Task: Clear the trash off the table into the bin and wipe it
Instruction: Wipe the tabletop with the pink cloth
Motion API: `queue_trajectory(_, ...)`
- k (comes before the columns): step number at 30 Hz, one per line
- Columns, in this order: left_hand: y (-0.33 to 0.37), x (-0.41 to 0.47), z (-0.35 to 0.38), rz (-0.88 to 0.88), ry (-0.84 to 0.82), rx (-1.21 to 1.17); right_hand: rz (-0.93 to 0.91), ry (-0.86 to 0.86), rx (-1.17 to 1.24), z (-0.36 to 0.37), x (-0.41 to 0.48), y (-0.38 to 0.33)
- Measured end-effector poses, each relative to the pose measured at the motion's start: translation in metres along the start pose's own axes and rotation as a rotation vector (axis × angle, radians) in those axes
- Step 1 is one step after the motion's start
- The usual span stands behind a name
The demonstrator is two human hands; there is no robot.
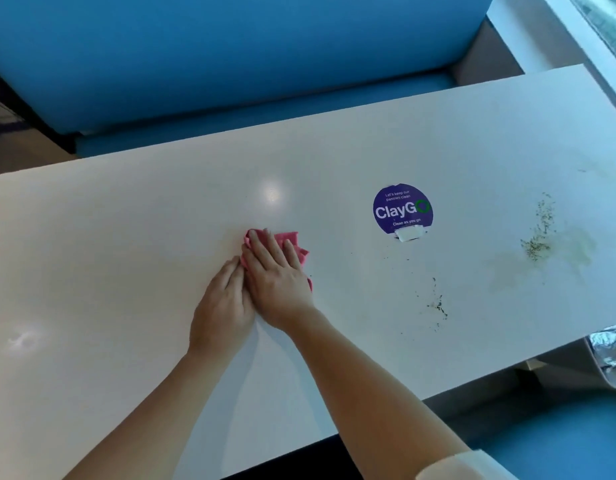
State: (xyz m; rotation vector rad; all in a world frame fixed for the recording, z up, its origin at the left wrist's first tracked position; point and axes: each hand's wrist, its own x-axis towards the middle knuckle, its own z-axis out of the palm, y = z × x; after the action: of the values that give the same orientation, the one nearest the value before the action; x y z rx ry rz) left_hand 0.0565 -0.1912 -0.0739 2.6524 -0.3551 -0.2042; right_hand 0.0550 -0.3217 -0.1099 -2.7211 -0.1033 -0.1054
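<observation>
A pink cloth (292, 242) lies bunched near the middle of the white table (126, 237). My right hand (277, 278) presses flat on it with straight fingers. My left hand (223, 306) lies beside it on the left, its fingertips touching the cloth's left edge. Dark crumbs (538, 237) are scattered at the right end of the table, next to a yellowish smear (576, 247). A smaller patch of specks (438, 303) lies nearer the front edge.
A round purple "ClayGo" sticker (402, 211) is stuck on the table right of the cloth. Blue bench seating (230, 57) runs behind the far edge. A foil-lined container (611, 344) shows past the table's right front corner, above another blue seat (559, 441).
</observation>
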Motion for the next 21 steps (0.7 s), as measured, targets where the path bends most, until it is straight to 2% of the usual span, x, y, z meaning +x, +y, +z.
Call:
queue_trajectory(2, -0.004, 0.002, 0.002, -0.012, -0.010, 0.014, -0.023, 0.017, -0.050, -0.002, -0.002, 0.011)
queue_trajectory(6, 0.003, 0.003, -0.002, -0.037, -0.030, 0.019, 0.170, 0.047, -0.115, -0.019, -0.031, 0.043)
queue_trajectory(9, 0.022, 0.007, -0.007, -0.119, -0.037, 0.026, 0.210, 0.061, -0.137, -0.036, -0.064, 0.070)
queue_trajectory(13, 0.048, 0.015, 0.005, 0.014, -0.042, 0.094, 0.251, 0.105, -0.137, -0.058, -0.099, 0.106)
queue_trajectory(17, 0.088, 0.022, 0.023, 0.130, -0.067, 0.098, 0.202, 0.087, -0.148, -0.079, -0.120, 0.140)
queue_trajectory(21, 0.125, 0.024, 0.044, 0.197, -0.151, 0.109, 0.245, 0.111, -0.163, -0.094, -0.136, 0.174)
